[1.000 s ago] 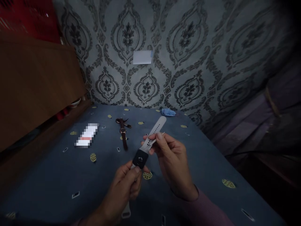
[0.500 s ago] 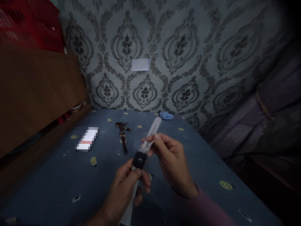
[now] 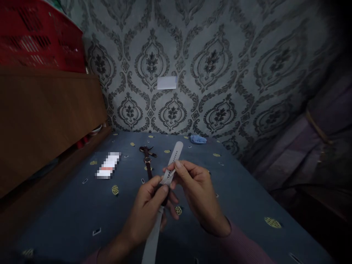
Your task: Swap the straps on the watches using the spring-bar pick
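Note:
A smartwatch [image 3: 164,196] with a dark case and a pale grey strap is held tilted above the bed sheet. My left hand [image 3: 145,209] is closed around the case, its thumb over the face and covering most of it. The holed half of the strap [image 3: 176,152] points up and away, while the other half [image 3: 151,238] hangs toward me. Pinched in my right hand [image 3: 196,187] is a thin pale stick [image 3: 171,174], its tip against the strap near the case. The stick's exact kind is too small to tell.
Beyond my left hand lies a brown leather wristwatch [image 3: 147,161]. A pixelated white rectangle [image 3: 109,165] is on the blue patterned sheet [image 3: 68,212]. A crumpled blue cloth [image 3: 198,139] rests near the wall. At left stands a wooden cabinet [image 3: 49,117] bearing a red basket [image 3: 63,44].
My left thumb and fingers have shifted up over the watch face, which showed before. My right hand has moved slightly left and down along the strap with the stick. The camera view has tilted up slightly.

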The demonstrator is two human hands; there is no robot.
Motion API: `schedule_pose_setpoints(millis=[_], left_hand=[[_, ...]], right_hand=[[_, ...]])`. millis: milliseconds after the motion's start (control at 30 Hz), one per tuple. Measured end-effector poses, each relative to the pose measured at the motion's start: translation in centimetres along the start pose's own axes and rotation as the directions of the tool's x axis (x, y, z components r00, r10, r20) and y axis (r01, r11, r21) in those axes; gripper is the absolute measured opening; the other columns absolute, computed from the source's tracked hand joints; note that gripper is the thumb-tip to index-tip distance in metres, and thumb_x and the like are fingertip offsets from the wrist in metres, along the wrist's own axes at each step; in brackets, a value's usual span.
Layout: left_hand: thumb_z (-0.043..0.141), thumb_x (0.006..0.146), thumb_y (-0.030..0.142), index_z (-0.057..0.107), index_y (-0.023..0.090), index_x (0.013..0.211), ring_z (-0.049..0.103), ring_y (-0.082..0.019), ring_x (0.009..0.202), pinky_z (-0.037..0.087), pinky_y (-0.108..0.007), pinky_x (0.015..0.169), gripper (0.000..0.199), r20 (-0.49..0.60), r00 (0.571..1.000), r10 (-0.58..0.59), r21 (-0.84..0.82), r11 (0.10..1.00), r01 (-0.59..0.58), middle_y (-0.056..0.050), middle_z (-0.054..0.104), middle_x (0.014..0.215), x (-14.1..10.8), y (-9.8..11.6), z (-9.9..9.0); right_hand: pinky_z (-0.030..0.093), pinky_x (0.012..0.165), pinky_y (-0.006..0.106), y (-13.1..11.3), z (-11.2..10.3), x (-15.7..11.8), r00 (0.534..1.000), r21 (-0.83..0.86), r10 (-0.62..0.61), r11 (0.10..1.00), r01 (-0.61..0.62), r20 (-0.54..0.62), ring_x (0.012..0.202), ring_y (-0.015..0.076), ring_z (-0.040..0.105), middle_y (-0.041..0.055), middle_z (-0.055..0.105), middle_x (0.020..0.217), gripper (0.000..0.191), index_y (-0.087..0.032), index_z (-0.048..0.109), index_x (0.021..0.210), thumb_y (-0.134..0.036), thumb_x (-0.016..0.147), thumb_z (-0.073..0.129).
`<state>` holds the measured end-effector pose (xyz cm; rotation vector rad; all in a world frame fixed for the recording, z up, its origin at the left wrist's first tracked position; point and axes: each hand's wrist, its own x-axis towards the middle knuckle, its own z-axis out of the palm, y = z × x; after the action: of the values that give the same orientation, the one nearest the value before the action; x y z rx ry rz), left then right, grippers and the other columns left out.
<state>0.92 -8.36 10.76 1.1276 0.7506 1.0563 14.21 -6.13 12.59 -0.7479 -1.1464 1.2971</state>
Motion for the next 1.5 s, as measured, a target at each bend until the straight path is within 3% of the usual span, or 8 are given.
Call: schedule_pose_setpoints(millis=[167, 433, 1133, 1500], left_hand=[[0.058, 0.091, 0.048, 0.056, 0.016, 0.09, 0.056, -0.007, 0.049, 0.038, -0.011, 0.033, 0.032, -0.029, 0.999, 0.014, 0.02, 1.0, -0.013, -0.001, 0.061, 0.076, -0.6, 0.1, 0.4], [0.057, 0.092, 0.04, 0.055, 0.017, 0.092, 0.055, -0.007, 0.05, 0.039, -0.01, 0.034, 0.024, 0.011, 0.999, 0.046, -0.008, 0.999, -0.046, 0.001, 0.06, 0.076, -0.7, -0.1, 0.3], [0.063, 0.089, 0.041, 0.058, 0.015, 0.1, 0.059, -0.011, 0.057, 0.038, -0.012, 0.035, 0.028, -0.01, 1.0, 0.028, -0.105, 0.994, -0.028, -0.003, 0.06, 0.081, -1.1, -0.6, 0.1], [0.06, 0.089, 0.04, 0.056, 0.016, 0.094, 0.051, -0.006, 0.044, 0.032, -0.012, 0.033, 0.025, -0.049, 0.998, -0.028, -0.141, 0.99, 0.021, -0.001, 0.062, 0.075, -1.0, -0.9, 0.3]], right_hand=[[0.044, 0.031, 0.019, -0.5, 0.2, -0.2, 1.0, -0.017, 0.0, 1.0, -0.001, -0.007, 0.031, 0.0081, 0.051, -0.0024, 0.061, 0.053, 0.035, -0.015, 0.07, 0.08, -0.049, 0.086, 0.069], [0.046, 0.032, 0.018, -0.6, 0.5, -0.4, 1.0, -0.013, -0.021, 1.0, 0.021, -0.011, 0.033, 0.0075, 0.051, -0.0021, 0.061, 0.055, 0.034, -0.015, 0.071, 0.079, -0.049, 0.085, 0.07], [0.045, 0.035, 0.02, 0.2, 0.3, 0.0, 0.998, -0.066, -0.05, 0.997, 0.047, -0.036, 0.038, 0.0096, 0.052, 0.0002, 0.062, 0.053, 0.032, -0.017, 0.074, 0.078, -0.047, 0.086, 0.069], [0.044, 0.031, 0.019, 0.8, 0.0, 0.0, 1.0, -0.029, -0.013, 1.0, 0.013, -0.018, 0.034, 0.008, 0.051, -0.0003, 0.064, 0.058, 0.03, -0.017, 0.074, 0.08, -0.046, 0.087, 0.069]])
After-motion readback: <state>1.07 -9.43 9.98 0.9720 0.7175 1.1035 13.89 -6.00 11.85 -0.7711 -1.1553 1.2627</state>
